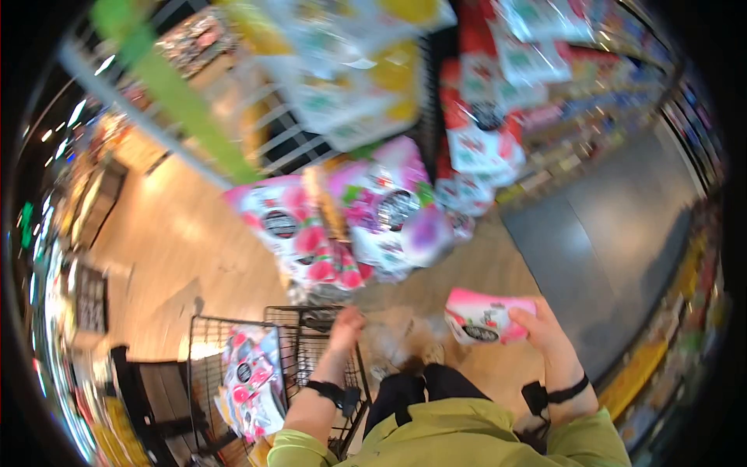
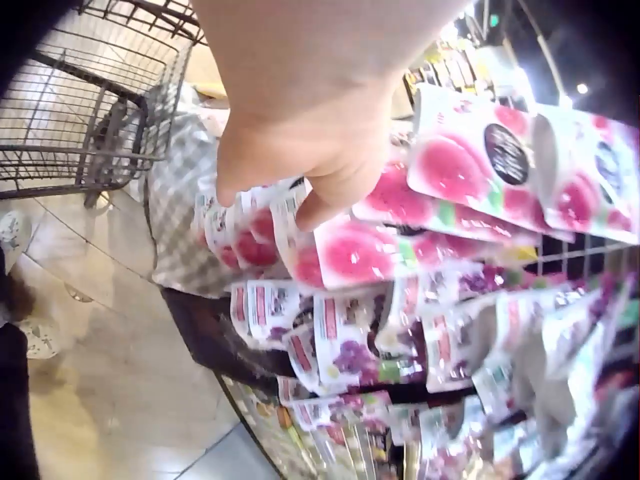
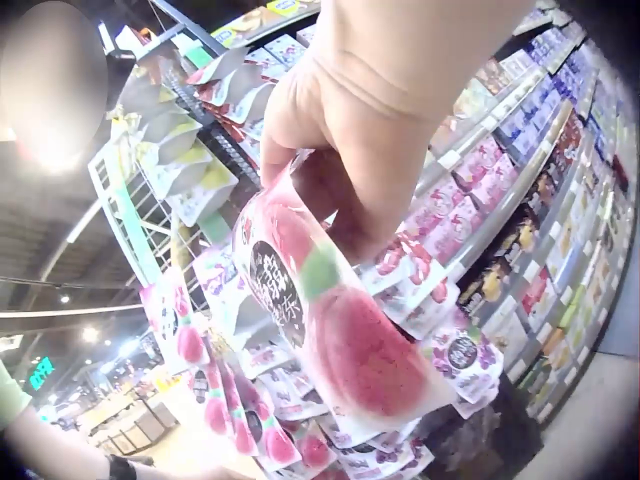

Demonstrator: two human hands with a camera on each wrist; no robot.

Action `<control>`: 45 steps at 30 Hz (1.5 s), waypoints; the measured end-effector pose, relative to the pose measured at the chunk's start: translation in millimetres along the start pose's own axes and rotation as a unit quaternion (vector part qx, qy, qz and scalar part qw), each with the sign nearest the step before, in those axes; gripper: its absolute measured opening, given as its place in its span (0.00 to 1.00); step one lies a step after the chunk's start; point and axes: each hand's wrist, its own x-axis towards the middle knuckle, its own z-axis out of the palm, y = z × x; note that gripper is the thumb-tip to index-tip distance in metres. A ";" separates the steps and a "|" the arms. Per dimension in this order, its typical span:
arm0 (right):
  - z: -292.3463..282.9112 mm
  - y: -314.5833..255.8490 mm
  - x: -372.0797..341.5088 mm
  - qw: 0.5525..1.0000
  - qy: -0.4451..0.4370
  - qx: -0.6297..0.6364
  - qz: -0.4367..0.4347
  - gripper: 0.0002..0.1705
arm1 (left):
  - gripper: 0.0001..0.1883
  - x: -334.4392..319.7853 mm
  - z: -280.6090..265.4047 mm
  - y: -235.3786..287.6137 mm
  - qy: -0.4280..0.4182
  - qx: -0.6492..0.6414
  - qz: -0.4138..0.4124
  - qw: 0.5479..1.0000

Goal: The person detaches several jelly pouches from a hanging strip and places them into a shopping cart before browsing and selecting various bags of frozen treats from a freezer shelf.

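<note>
Right hand (image 1: 537,323) grips pink bag (image 1: 481,315) by end, right of cart (image 1: 292,350); light pinch avoids crushing. Left hand (image 1: 347,331) near cart, fingers bent; can't tell whether gripping.

A shop interior spreads around a display rack (image 1: 144,124), its left edge a pale metal bar with a broad green strip (image 1: 179,101) running alongside. Beyond that edge, warm wood-toned floor (image 1: 179,226) reaches out to low stands (image 1: 92,300). Off the rack's right edge the ground changes to dark grey flooring (image 1: 599,226) with a soft shine, bordered by tiered shelving (image 3: 500,212) packed with colourful packets. The right wrist view shows a grey ceiling (image 3: 50,245), a bright lamp (image 3: 90,335) and a green lit sign (image 3: 41,373).
</note>
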 end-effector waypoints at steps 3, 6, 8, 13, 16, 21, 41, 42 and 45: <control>31.0 -21.7 11.8 0.994 -0.094 -0.063 -0.010 0.13 | 0.26 -87.6 29.1 59.5 -0.205 0.052 0.142 0.967; 66.9 -47.2 31.0 0.963 -0.216 -0.154 -0.044 0.12 | 0.32 -162.8 44.5 136.0 -0.295 0.018 0.216 0.930; 97.1 -63.3 38.6 0.929 -0.290 -0.213 -0.080 0.11 | 0.31 -182.9 45.2 159.6 -0.298 0.035 0.321 0.898; 169.4 -84.5 58.3 0.922 -0.306 -0.200 -0.128 0.09 | 0.12 -192.7 18.2 193.6 -0.114 -0.047 0.313 0.942; 207.4 -90.5 69.2 0.938 -0.304 -0.126 -0.112 0.09 | 0.11 -178.0 -2.1 214.8 -0.050 -0.063 0.351 0.933; 262.9 -112.4 113.4 0.933 -0.153 -0.135 -0.295 0.10 | 0.11 -151.7 -17.2 273.6 -0.028 -0.080 0.412 0.907; 336.8 -163.5 188.5 0.948 -0.023 -0.001 -0.317 0.07 | 0.14 -87.8 -38.6 385.7 -0.057 -0.166 0.439 0.881; 336.5 -164.8 185.5 0.948 -0.026 -0.015 -0.316 0.07 | 0.14 -88.9 -37.2 388.5 -0.073 -0.176 0.428 0.883; 336.3 -169.6 174.3 0.953 -0.033 -0.032 -0.300 0.09 | 0.13 -93.0 -36.8 393.3 -0.089 -0.168 0.399 0.897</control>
